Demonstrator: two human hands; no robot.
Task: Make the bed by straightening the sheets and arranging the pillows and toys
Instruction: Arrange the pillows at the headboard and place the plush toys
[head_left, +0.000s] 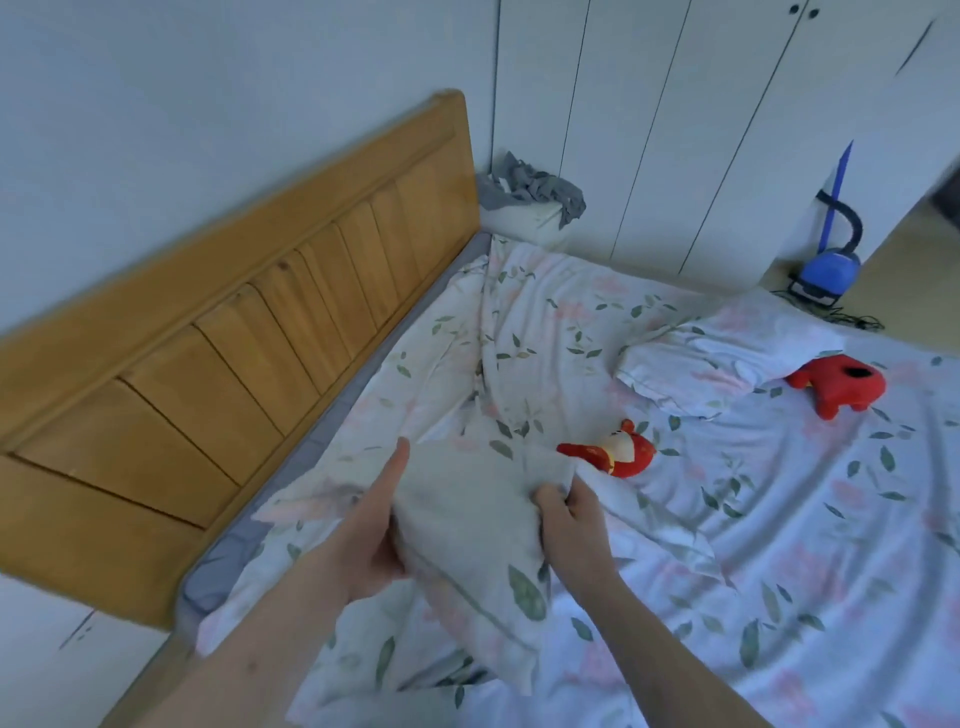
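Observation:
A floral pillow (467, 519) is held up in front of me near the head of the bed. My left hand (376, 525) grips its left edge with the thumb up, and my right hand (569, 519) is shut on its right edge. The floral sheet (779, 545) lies wrinkled over the mattress, bunched toward the far corner. A second floral pillow (717, 353) lies askew further out. A small red and white plush toy (618, 449) rests on the sheet just beyond my right hand. Beside the second pillow sits a larger red plush toy (836, 387).
A wooden headboard (223, 322) runs along the left, with a strip of grey mattress (322, 431) showing beside it. Grey clothes (530, 189) are heaped on a white box in the far corner. White wardrobe doors (675, 114) stand behind the bed. A blue vacuum cleaner (826, 265) stands on the floor.

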